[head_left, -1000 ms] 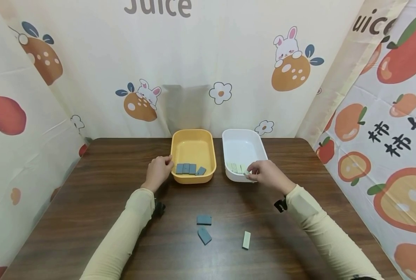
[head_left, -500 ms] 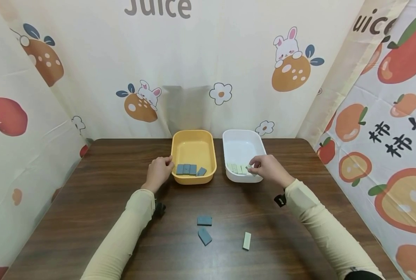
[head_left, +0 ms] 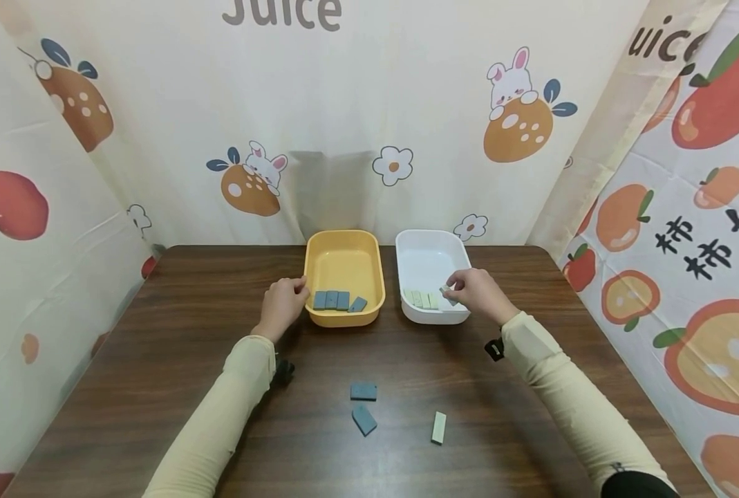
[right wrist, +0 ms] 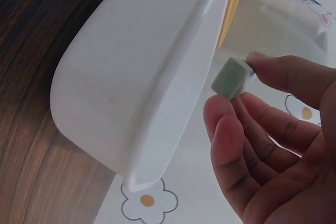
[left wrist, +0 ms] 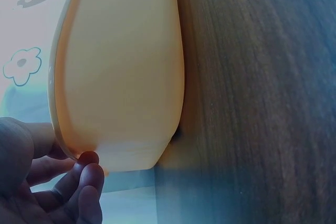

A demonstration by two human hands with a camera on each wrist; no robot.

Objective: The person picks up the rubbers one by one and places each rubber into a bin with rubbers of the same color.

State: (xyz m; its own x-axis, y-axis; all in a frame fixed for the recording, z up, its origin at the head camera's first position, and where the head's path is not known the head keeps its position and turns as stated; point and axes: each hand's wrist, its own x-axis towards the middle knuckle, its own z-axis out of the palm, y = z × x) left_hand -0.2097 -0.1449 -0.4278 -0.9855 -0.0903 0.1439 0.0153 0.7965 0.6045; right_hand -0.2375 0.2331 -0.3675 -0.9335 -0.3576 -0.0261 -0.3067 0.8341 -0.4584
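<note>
My left hand (head_left: 282,306) pinches the left rim of a yellow plastic tray (head_left: 344,320); the left wrist view shows thumb and fingers at its edge (left wrist: 54,87). Along that tray's near end sit several blue-grey blocks (head_left: 332,300), one of them askew. Thumb and fingers of my right hand (head_left: 481,296) hold a small pale green block (right wrist: 231,78) over the right side of a white plastic tray (head_left: 431,317). Inside, several pale green blocks (head_left: 420,299) lie in a row by the near wall.
Two blue-grey blocks, one rectangular (head_left: 363,392) and one with angled corners (head_left: 364,420), lie on the dark wooden table (head_left: 189,387) in front of the trays. To their right lies a pale green block (head_left: 438,428). A printed curtain (head_left: 338,104) hangs close behind both trays.
My right hand has moved slightly back and up with the pale green block, away from the white tray's near rim. The left hand has stayed at the yellow tray's rim.
</note>
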